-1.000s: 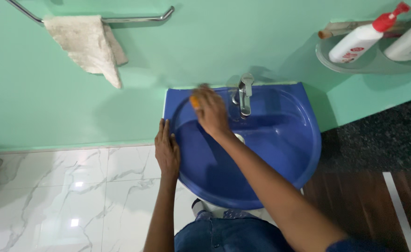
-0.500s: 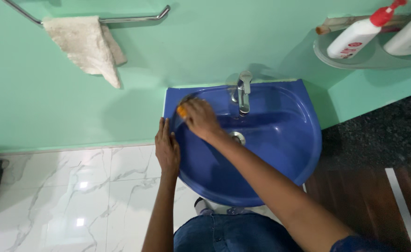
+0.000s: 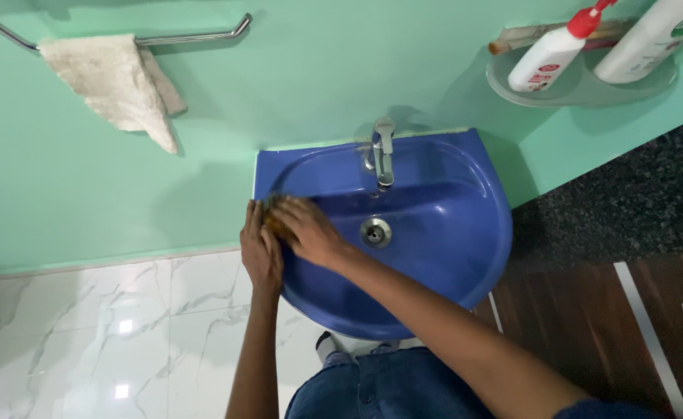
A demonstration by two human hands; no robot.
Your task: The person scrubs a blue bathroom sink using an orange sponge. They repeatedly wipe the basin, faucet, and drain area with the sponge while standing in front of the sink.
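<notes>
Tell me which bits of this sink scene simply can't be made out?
Head view only:
- Orange scrubber: mostly hidden under the right hand, so its kind is unclear.
- Left hand on the sink rim: palm side hidden.
- White bottle on the shelf: top cut off by the upper edge.
- Towel rail: left end runs out of frame.

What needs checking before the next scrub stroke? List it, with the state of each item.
1. Orange scrubber under the right hand: ok, pressed on the basin's left inner wall.
2. Left hand braced on the blue washbasin rim: ok, flat on the left edge.
3. Tap shut: ok, no water seen running.
4. Drain unblocked: ok, nothing lies on it.
5. Soap on the scrubber: cannot tell, mostly hidden by the fingers.
6. White towel at hand: ok, hanging on the wall rail.
</notes>
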